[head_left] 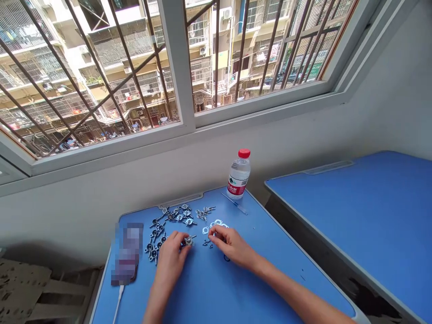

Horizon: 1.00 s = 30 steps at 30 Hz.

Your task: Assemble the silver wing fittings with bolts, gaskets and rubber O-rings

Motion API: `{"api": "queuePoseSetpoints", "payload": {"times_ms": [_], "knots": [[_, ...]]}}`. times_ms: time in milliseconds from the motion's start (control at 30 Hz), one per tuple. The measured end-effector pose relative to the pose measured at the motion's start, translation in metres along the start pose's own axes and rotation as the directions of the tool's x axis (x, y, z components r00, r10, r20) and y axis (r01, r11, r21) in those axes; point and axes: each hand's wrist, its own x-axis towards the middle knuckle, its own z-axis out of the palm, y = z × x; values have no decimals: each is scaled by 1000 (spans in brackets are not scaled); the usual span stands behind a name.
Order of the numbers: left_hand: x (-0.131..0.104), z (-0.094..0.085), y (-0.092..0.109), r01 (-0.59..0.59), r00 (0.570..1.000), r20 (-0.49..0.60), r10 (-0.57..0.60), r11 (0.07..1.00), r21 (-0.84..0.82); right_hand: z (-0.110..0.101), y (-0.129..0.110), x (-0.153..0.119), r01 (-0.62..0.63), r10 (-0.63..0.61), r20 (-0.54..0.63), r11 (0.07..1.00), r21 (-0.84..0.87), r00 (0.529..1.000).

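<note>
Apparently steadying a metal fitting [188, 241] in a pinching left hand [171, 252], left of the small dark parts [204, 243]; calling for precision from the right hand [232, 246], nearly closed beside them, hold unclear.

The fittings [189, 222] look metallic, the tabletop [216, 288] smooth.

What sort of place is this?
Perhaps a classroom or study room serving as a workspace: small metal parts lie on a blue desk, a similar desk stands alongside, and a barred window lies beyond.
</note>
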Motion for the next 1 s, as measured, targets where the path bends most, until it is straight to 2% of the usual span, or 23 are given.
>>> {"api": "queuePoseSetpoints", "payload": {"times_ms": [267, 467, 600, 833, 900, 1000], "knots": [[4, -12, -17, 138, 988, -88, -129, 986, 97, -1, 2, 1, 46, -45, 27, 997, -60, 999], [7, -7, -18, 158, 987, -45, -153, 976, 147, -2, 1, -1, 121, -116, 42, 984, -133, 992], [9, -4, -19, 183, 983, -20, -183, 966, 182, -2, 0, -2, 116, -111, 44, 983, -143, 993], [5, -12, -13, 252, 965, 1, -264, 923, 290, -3, 0, -3, 116, -113, 29, 982, -147, 993], [4, -15, -13, 255, 965, -13, -263, 923, 288, -4, 0, -2, 114, -110, 31, 981, -158, 993], [4, -13, -15, 214, 977, -67, -203, 935, 284, -3, 0, -2, 115, -111, 37, 980, -163, 993]]}}
